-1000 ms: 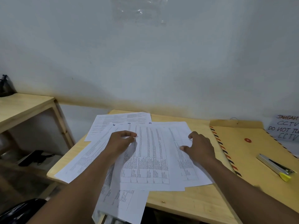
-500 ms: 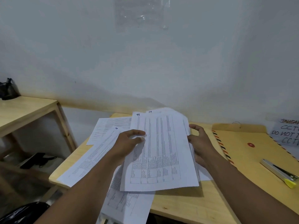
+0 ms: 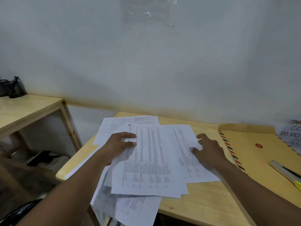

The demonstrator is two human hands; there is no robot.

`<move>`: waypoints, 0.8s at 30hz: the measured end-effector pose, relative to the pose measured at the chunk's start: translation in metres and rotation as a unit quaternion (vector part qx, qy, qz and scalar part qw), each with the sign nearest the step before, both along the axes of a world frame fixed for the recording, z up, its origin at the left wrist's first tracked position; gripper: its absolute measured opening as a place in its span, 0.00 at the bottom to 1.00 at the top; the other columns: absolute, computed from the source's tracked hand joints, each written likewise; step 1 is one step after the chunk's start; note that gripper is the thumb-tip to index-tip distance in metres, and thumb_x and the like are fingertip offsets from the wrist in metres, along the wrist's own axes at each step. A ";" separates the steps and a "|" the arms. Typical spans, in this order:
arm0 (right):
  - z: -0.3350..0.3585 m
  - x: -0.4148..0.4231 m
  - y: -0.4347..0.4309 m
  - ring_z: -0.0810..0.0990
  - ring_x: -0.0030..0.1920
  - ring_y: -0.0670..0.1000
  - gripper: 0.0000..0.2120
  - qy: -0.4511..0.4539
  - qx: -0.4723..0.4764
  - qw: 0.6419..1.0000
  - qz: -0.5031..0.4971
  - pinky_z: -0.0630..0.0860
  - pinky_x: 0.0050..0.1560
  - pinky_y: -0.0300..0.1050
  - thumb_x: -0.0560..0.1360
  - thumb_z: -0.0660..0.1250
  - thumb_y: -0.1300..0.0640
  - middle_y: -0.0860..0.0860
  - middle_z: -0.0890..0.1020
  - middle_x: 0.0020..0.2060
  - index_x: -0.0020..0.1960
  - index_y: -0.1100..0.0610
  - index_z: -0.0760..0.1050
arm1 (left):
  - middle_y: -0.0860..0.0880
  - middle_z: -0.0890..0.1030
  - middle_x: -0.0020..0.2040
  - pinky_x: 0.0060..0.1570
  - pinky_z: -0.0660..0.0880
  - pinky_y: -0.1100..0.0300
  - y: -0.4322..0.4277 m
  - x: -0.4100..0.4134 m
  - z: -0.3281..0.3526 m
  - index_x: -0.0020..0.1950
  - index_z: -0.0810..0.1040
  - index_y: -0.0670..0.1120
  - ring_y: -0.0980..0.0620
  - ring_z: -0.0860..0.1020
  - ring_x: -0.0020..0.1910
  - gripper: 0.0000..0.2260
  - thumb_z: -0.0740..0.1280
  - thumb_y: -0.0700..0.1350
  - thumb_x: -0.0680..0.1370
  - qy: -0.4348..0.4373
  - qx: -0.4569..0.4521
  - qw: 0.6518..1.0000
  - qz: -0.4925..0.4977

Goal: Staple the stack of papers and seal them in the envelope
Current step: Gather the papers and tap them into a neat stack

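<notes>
Several printed white sheets (image 3: 151, 162) lie fanned and overlapping on the wooden table (image 3: 203, 204); some hang over its front edge. My left hand (image 3: 119, 144) rests flat on the left side of the top sheets, fingers spread. My right hand (image 3: 206, 152) presses on the rightmost sheet, fingers apart. A large brown envelope (image 3: 260, 160) with a striped border and a red button clasp lies to the right. On it, at the frame's right edge, is a silver stapler (image 3: 286, 173) with a yellow tip.
A handwritten paper sign (image 3: 291, 134) leans at the wall, far right. A second wooden table (image 3: 24, 110) stands to the left with dark items on it and a black object on the shelf below. The white wall runs close behind.
The sheets held tilted up half a second ago now lie flat and spread on the table. Both hands have dropped onto the papers, the right one moving outward to the right.
</notes>
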State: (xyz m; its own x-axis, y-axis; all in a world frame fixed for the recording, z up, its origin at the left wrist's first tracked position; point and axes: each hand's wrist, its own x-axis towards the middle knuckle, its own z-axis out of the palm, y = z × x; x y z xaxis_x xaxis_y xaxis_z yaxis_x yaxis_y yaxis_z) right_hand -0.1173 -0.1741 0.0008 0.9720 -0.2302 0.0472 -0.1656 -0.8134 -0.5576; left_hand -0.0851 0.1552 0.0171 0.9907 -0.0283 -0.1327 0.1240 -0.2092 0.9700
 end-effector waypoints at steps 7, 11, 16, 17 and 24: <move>-0.011 -0.007 0.019 0.74 0.59 0.57 0.18 -0.064 -0.025 0.997 -0.031 0.73 0.56 0.55 0.78 0.66 0.56 0.50 0.81 0.60 0.66 0.48 0.69 | 0.49 0.79 0.66 0.58 0.76 0.60 -0.002 0.003 -0.005 0.59 0.83 0.56 0.51 0.79 0.59 0.17 0.75 0.39 0.74 -0.032 0.007 0.999 -0.015; -0.002 -0.009 0.022 0.78 0.42 0.50 0.18 -0.117 0.150 0.982 0.002 0.76 0.34 0.48 0.78 0.65 0.64 0.50 0.79 0.53 0.62 0.46 0.69 | 0.53 0.77 0.63 0.41 0.74 0.66 -0.011 0.002 0.000 0.62 0.82 0.55 0.60 0.78 0.49 0.17 0.71 0.38 0.78 -0.025 -0.032 0.999 -0.022; 0.023 -0.006 0.026 0.81 0.53 0.54 0.24 -0.105 0.350 0.930 0.037 0.80 0.39 0.48 0.75 0.67 0.68 0.49 0.75 0.60 0.63 0.44 0.68 | 0.54 0.75 0.69 0.59 0.78 0.56 -0.028 0.007 -0.001 0.59 0.83 0.59 0.53 0.77 0.62 0.16 0.70 0.39 0.78 -0.040 -0.049 0.998 -0.024; 0.027 -0.006 0.027 0.80 0.55 0.55 0.24 -0.108 0.351 0.929 0.036 0.80 0.39 0.47 0.76 0.66 0.67 0.49 0.74 0.61 0.63 0.43 0.68 | 0.53 0.74 0.70 0.62 0.77 0.51 -0.031 0.008 -0.001 0.58 0.83 0.61 0.49 0.76 0.65 0.16 0.71 0.40 0.78 -0.046 -0.037 0.998 -0.018; 0.045 -0.008 0.038 0.83 0.46 0.52 0.14 -0.026 0.461 0.885 0.058 0.78 0.38 0.47 0.78 0.67 0.44 0.52 0.82 0.52 0.61 0.46 0.71 | 0.52 0.77 0.67 0.53 0.78 0.59 -0.027 0.008 0.003 0.58 0.84 0.55 0.50 0.80 0.59 0.18 0.76 0.39 0.72 -0.073 -0.021 0.996 0.041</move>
